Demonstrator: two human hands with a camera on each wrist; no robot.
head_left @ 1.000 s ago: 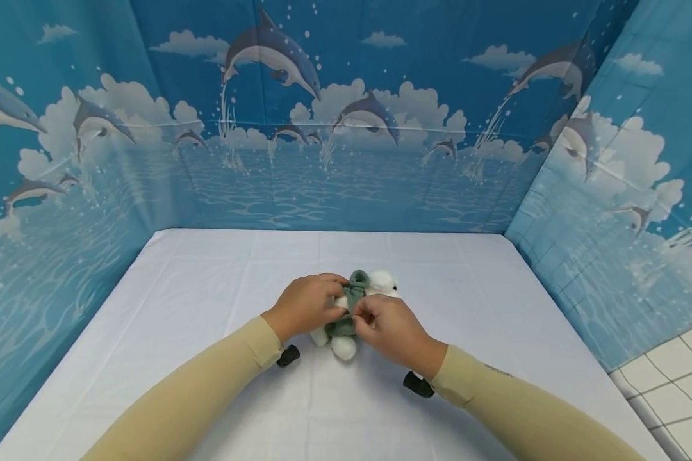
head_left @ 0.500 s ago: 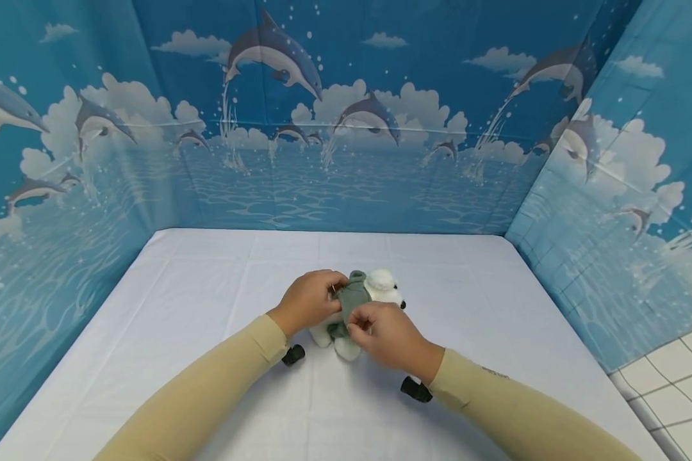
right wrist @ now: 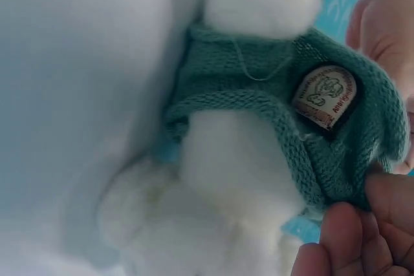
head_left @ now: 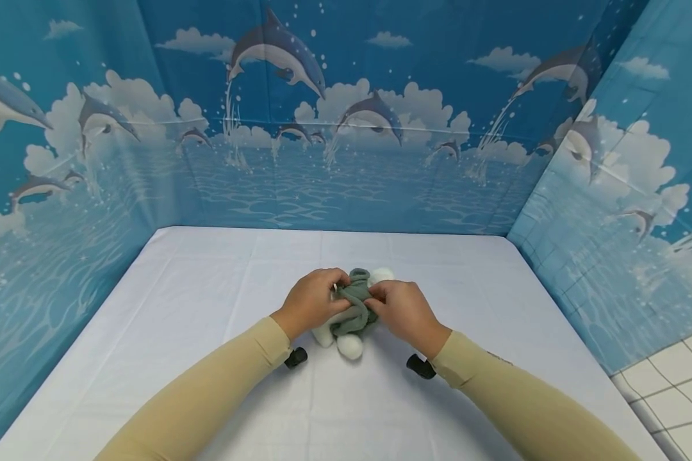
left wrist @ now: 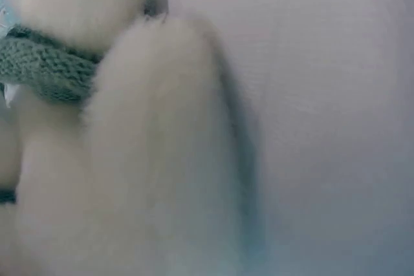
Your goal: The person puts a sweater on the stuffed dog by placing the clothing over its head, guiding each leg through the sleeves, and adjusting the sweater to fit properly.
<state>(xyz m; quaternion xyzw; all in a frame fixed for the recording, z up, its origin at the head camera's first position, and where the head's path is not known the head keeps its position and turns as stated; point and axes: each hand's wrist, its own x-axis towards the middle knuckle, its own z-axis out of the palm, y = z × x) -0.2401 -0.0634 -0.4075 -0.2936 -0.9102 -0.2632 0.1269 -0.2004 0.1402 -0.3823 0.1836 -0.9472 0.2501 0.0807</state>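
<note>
A white plush toy animal (head_left: 350, 346) lies on the white tablecloth, wearing a green knit sweater (head_left: 357, 291). My left hand (head_left: 308, 299) grips the sweater's left side between thumb and fingers. On the opposite side, my right hand (head_left: 408, 314) pinches its edge. The right wrist view shows a stitched patch (right wrist: 326, 97) on the knit, with the right fingers (right wrist: 343, 231) pinching a fold below it and part of the left hand behind. White fur (left wrist: 162, 147) and a band of the sweater (left wrist: 45, 66) fill the left wrist view. Most of the toy's head is hidden.
The white-covered table (head_left: 219, 262) runs back to a blue dolphin-print curtain (head_left: 346, 186), which also hangs at both sides. Black wrist-camera pieces (head_left: 421, 367) stick out under the wrists. White tiles (head_left: 677, 378) show at the right.
My right hand has moved up and right, now pinching the sweater's edge. The sweater has bunched up and twisted, and the toy's face has turned out of sight. The left hand keeps its place.
</note>
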